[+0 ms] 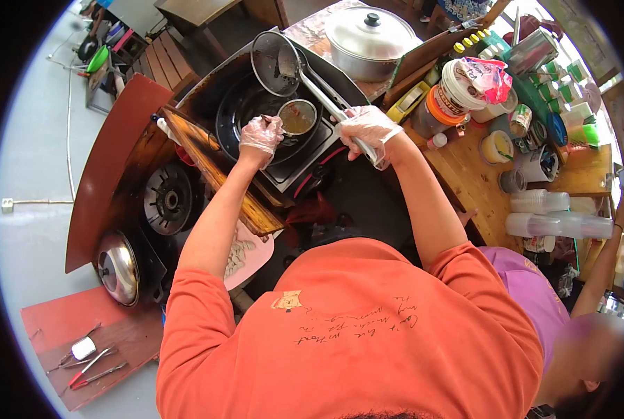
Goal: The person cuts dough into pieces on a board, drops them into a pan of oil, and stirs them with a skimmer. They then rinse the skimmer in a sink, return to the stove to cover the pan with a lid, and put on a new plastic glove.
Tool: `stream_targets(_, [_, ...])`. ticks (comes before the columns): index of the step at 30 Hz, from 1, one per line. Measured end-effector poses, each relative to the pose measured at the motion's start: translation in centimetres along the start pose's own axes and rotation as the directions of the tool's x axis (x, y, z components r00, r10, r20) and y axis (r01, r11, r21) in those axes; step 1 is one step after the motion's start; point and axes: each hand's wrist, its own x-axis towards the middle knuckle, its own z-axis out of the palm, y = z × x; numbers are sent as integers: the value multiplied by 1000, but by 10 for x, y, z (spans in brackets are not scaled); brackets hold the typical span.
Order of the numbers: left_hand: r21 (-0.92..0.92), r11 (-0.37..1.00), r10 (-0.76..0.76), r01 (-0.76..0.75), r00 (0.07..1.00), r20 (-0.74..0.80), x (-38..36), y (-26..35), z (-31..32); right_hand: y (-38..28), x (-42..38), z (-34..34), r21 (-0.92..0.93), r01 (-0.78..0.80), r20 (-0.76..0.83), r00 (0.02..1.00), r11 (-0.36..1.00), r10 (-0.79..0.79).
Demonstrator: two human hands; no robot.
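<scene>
Both of my hands wear clear plastic gloves. My left hand (262,135) is closed over the wok, gripping a small round metal strainer (298,117) with brownish bits in it. Under it, the dark wok (229,124) sits on a gas stove (287,174). In my right hand (369,131), fingers wrap round the long metal handle of a large mesh skimmer (276,64). Its round basket is held over the far edge of the wok. A second long-handled utensil (319,75) lies along the skimmer's handle, its near end hidden by my right hand.
A large lidded pot (370,43) stands beyond the stove. On the wooden counter (458,164) at right are tubs, jars and stacked plastic cups (539,201). Left are another burner (167,199), a wok lid (119,269) and tongs (94,366). A person in purple (511,279) is close at right.
</scene>
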Motion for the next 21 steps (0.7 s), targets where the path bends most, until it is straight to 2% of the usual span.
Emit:
stream_targets(2, [-67, 998, -23, 22, 999, -22, -3, 4, -9, -2, -1, 1, 5, -5, -5, 1000, 1000, 5])
stream_targets(6, [-2, 1000, -2, 2, 999, -42, 1, -3, -35, -1, 0, 3, 12, 4, 7, 1000, 1000, -4])
stream_targets(7, [109, 994, 9, -6, 999, -33, 3, -5, -44, -1, 1, 3, 12, 5, 7, 1000, 1000, -5])
stream_targets(8, [304, 947, 114, -102, 993, -22, 5, -7, -52, -1, 1, 3, 11, 6, 7, 1000, 1000, -6])
stream_targets(9, [485, 854, 213, -190, 977, 8, 7, -12, -61, 0, 1, 3, 10, 6, 8, 1000, 1000, -7])
stream_targets(10, [843, 224, 532, -489, 786, 315, 10, -14, -76, 0, 1, 4, 12, 10, 10, 1000, 1000, -10])
stream_targets(11, [843, 227, 535, -488, 786, 311, 12, -17, -78, 0, 1, 4, 12, 13, 12, 1000, 1000, -13])
stream_targets(13, [849, 448, 220, -281, 955, 200, 11, -3, -77, 0, 1, 5, 18, 20, 12, 1000, 1000, -20])
stream_targets(14, [903, 338, 27, -266, 962, 273, 12, 4, -78, 0, 0, 6, 16, 18, 6, 1000, 1000, -18])
stream_targets(15, [901, 342, 32, -267, 961, 273, 17, -3, -76, 0, 0, 6, 15, 16, 1, 1000, 1000, -16])
stream_targets(17, [895, 273, -55, -352, 923, 380, 27, -22, -73, 2, 0, 6, 17, 19, -2, 1000, 1000, -19])
stream_targets(18, [927, 296, -175, -231, 941, 290, 14, 17, -64, 2, -1, 7, 38, 7, -2, 1000, 999, -7])
stream_targets(19, [926, 299, -173, -230, 941, 290, 19, 4, -62, 2, -1, 7, 59, -6, 0, 1000, 998, 6])
stream_targets(21, [864, 185, -56, -469, 873, 485, 35, -46, -50, 3, -2, 7, 59, -4, 0, 1000, 998, 4])
